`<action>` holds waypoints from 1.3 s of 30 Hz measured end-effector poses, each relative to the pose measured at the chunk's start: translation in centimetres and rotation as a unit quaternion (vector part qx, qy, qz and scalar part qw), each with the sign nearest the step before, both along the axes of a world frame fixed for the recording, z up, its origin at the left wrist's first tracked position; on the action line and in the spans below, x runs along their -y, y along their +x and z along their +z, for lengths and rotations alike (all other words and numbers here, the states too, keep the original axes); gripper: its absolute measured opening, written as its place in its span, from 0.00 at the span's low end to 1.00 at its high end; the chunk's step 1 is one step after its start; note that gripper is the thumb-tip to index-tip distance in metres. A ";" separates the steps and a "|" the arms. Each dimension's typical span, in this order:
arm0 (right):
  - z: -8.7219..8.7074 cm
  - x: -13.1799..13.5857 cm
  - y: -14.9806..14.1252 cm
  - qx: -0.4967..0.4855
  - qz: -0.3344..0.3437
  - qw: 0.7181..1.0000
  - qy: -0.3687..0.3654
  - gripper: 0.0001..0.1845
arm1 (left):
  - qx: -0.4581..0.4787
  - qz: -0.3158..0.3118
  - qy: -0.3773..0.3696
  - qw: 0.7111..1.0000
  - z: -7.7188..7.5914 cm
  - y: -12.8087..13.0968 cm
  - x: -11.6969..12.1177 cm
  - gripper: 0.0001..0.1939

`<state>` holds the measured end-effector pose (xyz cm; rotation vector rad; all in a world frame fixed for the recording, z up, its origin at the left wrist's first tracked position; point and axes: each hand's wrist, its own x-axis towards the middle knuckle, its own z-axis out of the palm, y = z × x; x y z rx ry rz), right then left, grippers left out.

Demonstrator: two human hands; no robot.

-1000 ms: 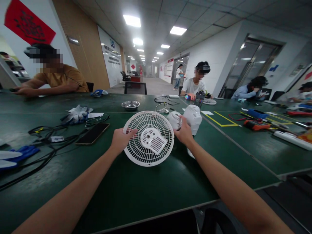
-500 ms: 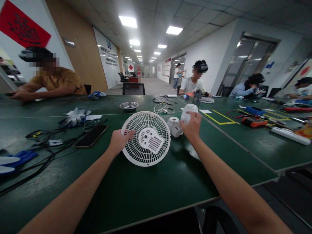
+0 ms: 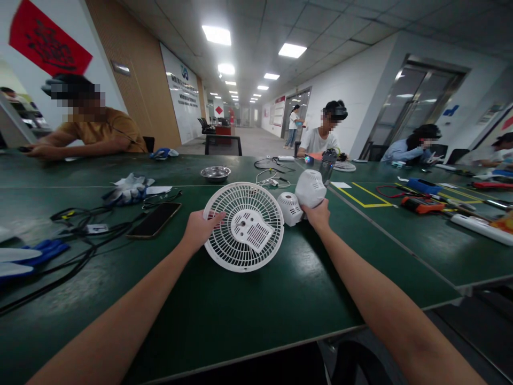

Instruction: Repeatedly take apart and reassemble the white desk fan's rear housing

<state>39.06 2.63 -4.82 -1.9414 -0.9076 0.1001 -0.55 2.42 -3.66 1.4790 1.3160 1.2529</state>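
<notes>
My left hand grips the left rim of a round white fan grille, thumb across its front bars. The grille is tilted up and shows a white slotted centre plate. My right hand is closed around the lower part of a white plastic fan housing, its fingers partly hidden behind that piece. Just left of this housing, between it and the grille, is a smaller white vented motor cover on the green table.
A metal bowl and a white cable lie beyond the grille. To the left are a phone, black cables and gloves. A dark bottle stands behind the housing; an orange multimeter lies right.
My right hand has moved from the upper side of the white housing down to its lower part, and the housing has turned. My left hand still holds the grille. The view has shifted slightly.
</notes>
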 end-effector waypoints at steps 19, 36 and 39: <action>1.9 1.4 -4.9 0.088 0.126 0.987 0.055 0.38 | -0.015 -0.020 -0.001 1.000 0.6 0.0 0.7 0.14; 2.1 0.3 2.1 0.018 -0.030 0.994 0.107 0.45 | -0.023 -0.030 0.022 0.999 0.4 -0.1 0.3 0.17; 2.3 0.2 2.3 0.042 -0.009 0.984 0.172 0.48 | -0.020 -0.028 0.032 0.999 0.2 -0.1 0.2 0.17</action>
